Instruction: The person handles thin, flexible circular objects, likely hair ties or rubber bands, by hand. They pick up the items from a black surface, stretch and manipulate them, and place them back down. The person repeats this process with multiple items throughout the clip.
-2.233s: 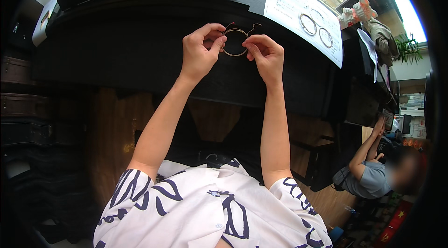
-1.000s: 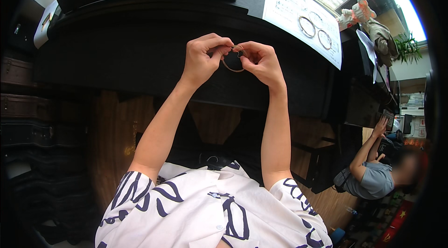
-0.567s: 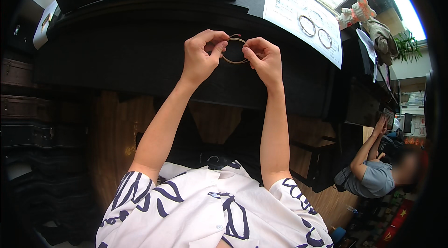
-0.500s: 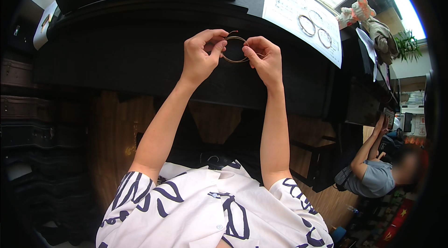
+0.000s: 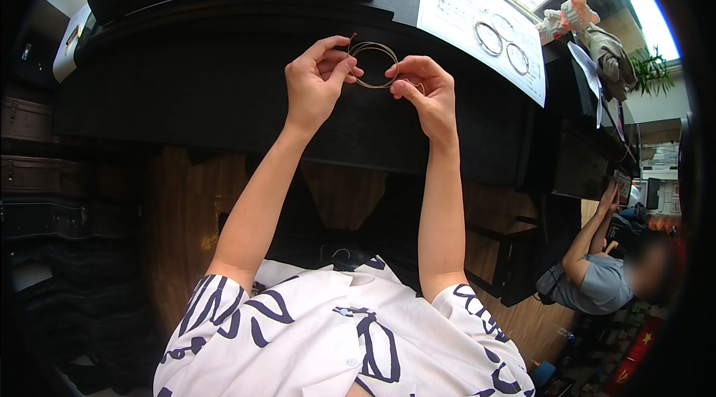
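A thin bronze-coloured instrument string (image 5: 378, 44), wound into a round coil, is held up between my hands over a black surface (image 5: 224, 91). My left hand (image 5: 317, 82) pinches the coil's left side between thumb and fingers. A short end with a reddish tip sticks up above those fingers. At the coil's right side is my right hand (image 5: 431, 98), its thumb and forefinger bent around the string. A loose bit of string curls by that hand's fingers.
Several similar coils, such as one coiled string (image 5: 488, 38), lie on a white printed sheet (image 5: 455, 13) at the back right. Dark cases (image 5: 45, 173) are stacked at the left. A person in a grey shirt (image 5: 597, 285) sits at the far right.
The coil has risen a little and tilted, its loops looking wider apart. My left hand has moved slightly up and left; the right hand's thumb and forefinger have spread apart somewhat.
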Demonstrator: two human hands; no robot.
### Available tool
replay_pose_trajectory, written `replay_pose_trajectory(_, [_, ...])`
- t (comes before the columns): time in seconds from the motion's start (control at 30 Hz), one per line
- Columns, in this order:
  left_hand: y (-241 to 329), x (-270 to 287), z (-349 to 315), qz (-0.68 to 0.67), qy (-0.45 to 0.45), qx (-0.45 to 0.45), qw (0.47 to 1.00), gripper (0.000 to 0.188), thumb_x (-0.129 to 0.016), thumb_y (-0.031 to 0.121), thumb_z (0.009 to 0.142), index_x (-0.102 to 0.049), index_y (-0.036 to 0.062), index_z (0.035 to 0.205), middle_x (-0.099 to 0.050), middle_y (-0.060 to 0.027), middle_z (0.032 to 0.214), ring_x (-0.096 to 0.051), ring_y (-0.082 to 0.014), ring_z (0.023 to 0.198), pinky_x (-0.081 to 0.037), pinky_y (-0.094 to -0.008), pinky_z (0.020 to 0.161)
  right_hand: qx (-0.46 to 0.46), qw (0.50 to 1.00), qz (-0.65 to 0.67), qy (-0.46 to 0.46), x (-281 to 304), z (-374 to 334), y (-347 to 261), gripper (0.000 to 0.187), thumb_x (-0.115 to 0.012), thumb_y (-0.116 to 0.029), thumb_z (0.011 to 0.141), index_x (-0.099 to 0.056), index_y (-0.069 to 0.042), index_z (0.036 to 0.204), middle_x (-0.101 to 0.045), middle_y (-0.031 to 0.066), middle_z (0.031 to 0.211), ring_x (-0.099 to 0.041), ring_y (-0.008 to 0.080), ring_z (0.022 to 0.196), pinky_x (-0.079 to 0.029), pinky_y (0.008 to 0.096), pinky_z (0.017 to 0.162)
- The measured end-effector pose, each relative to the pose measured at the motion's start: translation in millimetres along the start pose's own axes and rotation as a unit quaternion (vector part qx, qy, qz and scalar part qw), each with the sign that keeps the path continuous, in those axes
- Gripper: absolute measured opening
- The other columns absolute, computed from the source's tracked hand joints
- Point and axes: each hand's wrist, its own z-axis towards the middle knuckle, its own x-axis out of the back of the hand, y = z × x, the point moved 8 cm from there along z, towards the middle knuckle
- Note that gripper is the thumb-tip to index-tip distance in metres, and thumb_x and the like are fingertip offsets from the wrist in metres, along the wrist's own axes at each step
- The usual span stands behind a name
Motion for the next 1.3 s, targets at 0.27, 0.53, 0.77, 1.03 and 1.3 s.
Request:
replay_pose_trajectory(0.27, [0,-1,-1,-0.041,-0.012,0.017,0.999,0.029,-0.071,0.006,0.094,-0.063,-0.0046,0.120,-0.072,-0.0119,0.092,-0.075,-0.0193,0.082,-0.060,-0.0244,0.066,-0.003,1.000,0.001,0.018,3,1,3,0.013,-0.072,-0.001,0.091,-0.066,0.000,0.103,-0.073,0.0109,0.089,-0.068,0.0126,0.072,-0.055,0.0237,0.065])
replay_pose_trajectory(0.53, [-5,-1,0,-0.040,-0.011,0.030,0.999,0.028,-0.070,0.008,0.095,-0.062,-0.0058,0.119,-0.071,-0.0102,0.089,-0.074,-0.0180,0.079,-0.059,-0.0237,0.065,0.010,0.999,-0.032,0.033,6,-1,4,0.007,-0.069,-0.003,0.094,-0.065,-0.002,0.099,-0.071,0.0092,0.084,-0.065,0.0102,0.067,-0.050,0.0213,0.060])
replay_pose_trajectory(0.77, [-12,-2,-1,-0.101,-0.034,0.045,0.993,0.015,-0.064,0.011,0.100,-0.065,-0.0016,0.108,-0.067,-0.0070,0.082,-0.069,-0.0138,0.070,-0.052,-0.0233,0.060,-0.010,0.999,-0.013,0.033,4,-5,-1,0.005,-0.059,-0.004,0.100,-0.062,-0.001,0.103,-0.065,0.0059,0.074,-0.057,0.0071,0.059,-0.045,0.0216,0.054])
replay_pose_trajectory(1.03, [2,57,-64,-0.177,0.016,0.057,0.982,0.016,-0.061,0.020,0.103,-0.068,0.0052,0.102,-0.070,-0.0059,0.081,-0.072,-0.0157,0.074,-0.052,-0.0237,0.060,-0.008,0.998,-0.054,-0.004,-22,-82,-13,0.012,-0.057,0.000,0.099,-0.067,0.003,0.095,-0.061,0.0029,0.071,-0.051,0.0047,0.055,-0.037,0.0201,0.050])
replay_pose_trajectory(1.3, [46,127,-123,-0.079,0.068,0.048,0.993,0.021,-0.058,0.019,0.105,-0.070,0.0026,0.105,-0.072,-0.0060,0.088,-0.072,-0.0154,0.080,-0.055,-0.0240,0.066,-0.014,0.998,0.029,-0.054,-45,-147,-51,0.017,-0.058,-0.010,0.102,-0.067,0.002,0.094,-0.055,-0.0016,0.063,-0.046,0.0042,0.049,-0.030,0.0202,0.046])
